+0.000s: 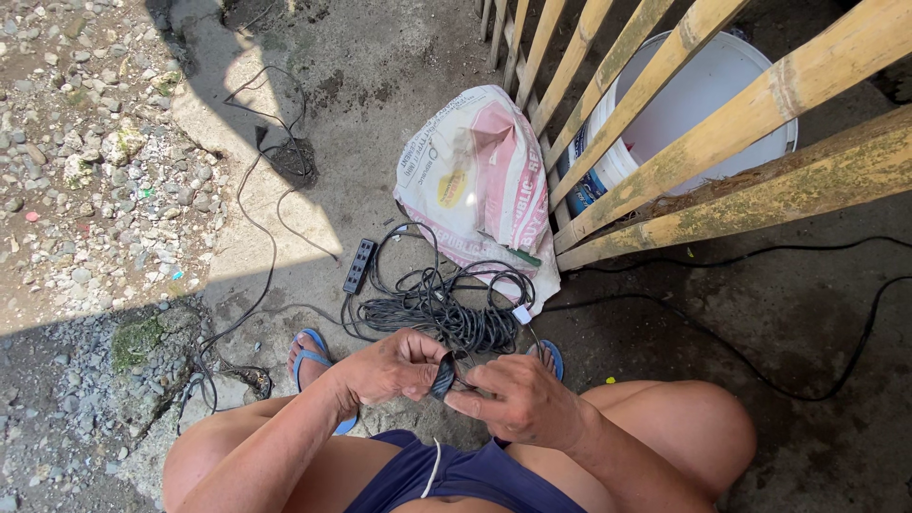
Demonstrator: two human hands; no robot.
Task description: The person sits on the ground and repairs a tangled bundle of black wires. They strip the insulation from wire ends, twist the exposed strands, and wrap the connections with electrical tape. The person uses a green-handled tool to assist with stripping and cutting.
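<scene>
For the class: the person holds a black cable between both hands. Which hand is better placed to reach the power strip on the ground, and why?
Probably the left hand: the power strip lies ahead on its side, while the right hand sits farther across, pinching the black cable.

Open concrete to the left; ahead blocked by cable coil (446, 309), sack (480, 180) & bamboo fence (722, 133) on the right.

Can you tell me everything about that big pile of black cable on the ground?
The black cable bundle is a long, thin cord, rubbery-looking, wound into a loose, messy coil with loops sticking out. It lies flat on the concrete ground, just in front of the person's feet in blue sandals. A black power strip lies at its left end, and a small white plug-like piece sits on its right side. Its far edge touches the printed sack. Strands seem to run up toward the hands.
</scene>
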